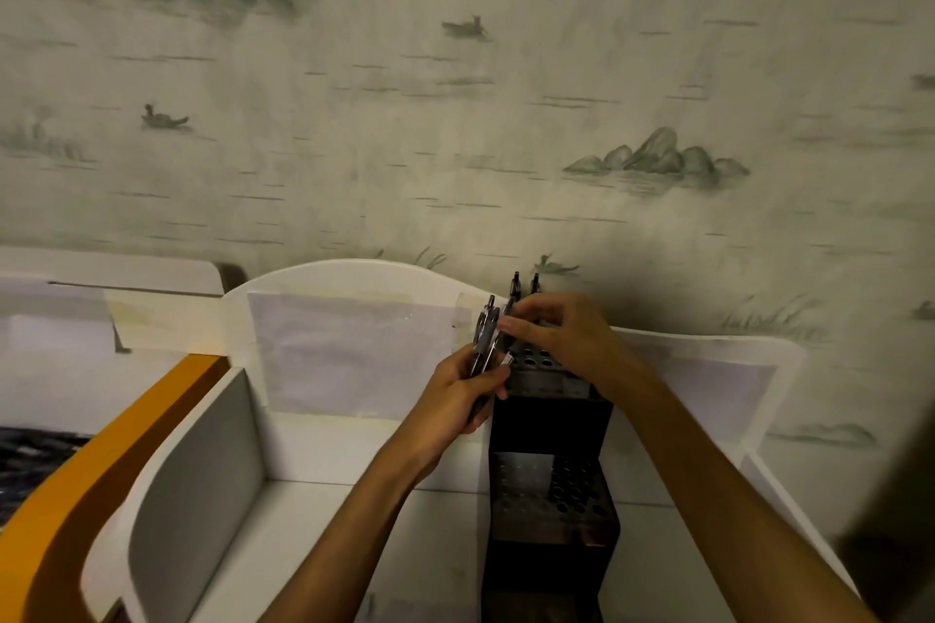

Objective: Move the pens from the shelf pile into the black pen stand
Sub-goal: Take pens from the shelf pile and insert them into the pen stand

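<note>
A tall black pen stand (551,425) with stepped tiers of round holes stands on the white shelf (313,521). My left hand (455,400) grips a bunch of dark pens (484,336) just left of the stand's top tier, tips pointing up. My right hand (561,334) hovers over the top tier with its fingers pinching a pen near the bunch. Two more dark pens (523,286) stick up behind my right hand; their lower ends are hidden by it.
The shelf has a white curved back panel (354,319) and a grey side divider (202,470). An orange curved rail (101,460) runs at the left. Patterned wallpaper (455,91) covers the wall behind.
</note>
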The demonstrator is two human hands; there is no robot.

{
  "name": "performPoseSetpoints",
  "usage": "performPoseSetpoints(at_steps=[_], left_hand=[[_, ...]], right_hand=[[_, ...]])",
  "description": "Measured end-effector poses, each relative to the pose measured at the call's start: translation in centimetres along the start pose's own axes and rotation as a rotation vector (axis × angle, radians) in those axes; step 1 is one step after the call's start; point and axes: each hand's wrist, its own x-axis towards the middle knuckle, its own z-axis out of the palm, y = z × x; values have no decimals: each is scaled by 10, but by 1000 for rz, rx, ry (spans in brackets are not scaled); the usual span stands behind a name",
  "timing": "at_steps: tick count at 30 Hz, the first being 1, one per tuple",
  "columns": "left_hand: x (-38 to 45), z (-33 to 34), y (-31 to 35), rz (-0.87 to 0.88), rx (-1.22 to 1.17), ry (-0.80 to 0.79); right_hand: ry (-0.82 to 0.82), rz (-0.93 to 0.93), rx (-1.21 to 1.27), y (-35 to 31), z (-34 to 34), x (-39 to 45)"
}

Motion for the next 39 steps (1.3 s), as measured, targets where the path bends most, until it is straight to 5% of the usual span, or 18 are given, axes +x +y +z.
performPoseSetpoints(at_steps=[5, 11, 18, 25, 39], left_hand=[[0, -2, 2, -15, 12, 0], [-5, -7, -4, -32, -35, -3], [-4, -16, -7, -17, -68, 54], [-5, -16, -4, 29, -63, 60], [-6, -18, 2, 3, -45, 100]], right_hand=[[77, 70, 104, -1, 0, 2], [350, 152, 426, -2, -23, 14], [588, 32, 197, 6, -48, 18], [568, -45, -119, 13, -38, 19], [482, 16, -162, 20, -25, 27]])
